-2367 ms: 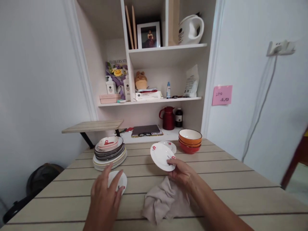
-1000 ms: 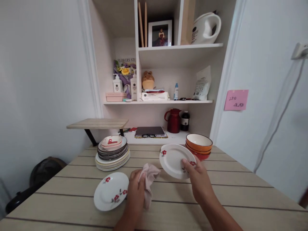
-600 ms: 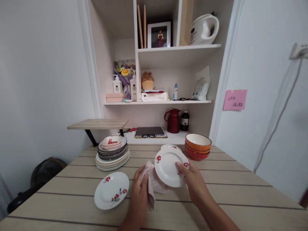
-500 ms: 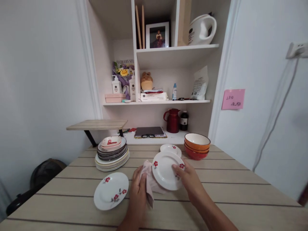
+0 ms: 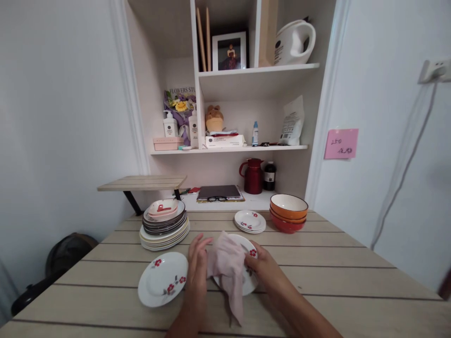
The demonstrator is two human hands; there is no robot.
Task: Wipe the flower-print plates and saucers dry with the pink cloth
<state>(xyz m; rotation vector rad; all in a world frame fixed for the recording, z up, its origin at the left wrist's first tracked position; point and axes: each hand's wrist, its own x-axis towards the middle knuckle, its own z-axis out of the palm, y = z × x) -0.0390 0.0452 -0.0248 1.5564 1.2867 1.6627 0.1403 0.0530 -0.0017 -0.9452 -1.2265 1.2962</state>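
Note:
My right hand [image 5: 266, 265] grips the right edge of a small white plate [image 5: 251, 281] with red flowers, thumb on its upper face. A pale pink cloth [image 5: 227, 263] is draped over the plate's left and middle part, its lower end hanging past the rim. At the cloth's left side is my left hand [image 5: 198, 267], fingers stretched and apart; it does not appear to grip the cloth. Left of that hand, a larger white flowered plate [image 5: 160, 281] lies on the table. Beyond the cloth sits a short stack of small flowered plates [image 5: 250, 221].
A tall stack of plates [image 5: 165, 230] topped with small pink dishes stands at the left, near a raised wooden shelf [image 5: 143, 183]. Orange and red bowls [image 5: 288, 214] are stacked at the right. Behind are a red jug [image 5: 252, 176], a dark bottle [image 5: 269, 176] and a laptop [image 5: 218, 191].
The held plate has come down and left, uncovering the small plate stack behind. The cloth now lies over its face instead of behind it. My left hand's fingers have opened away from the cloth.

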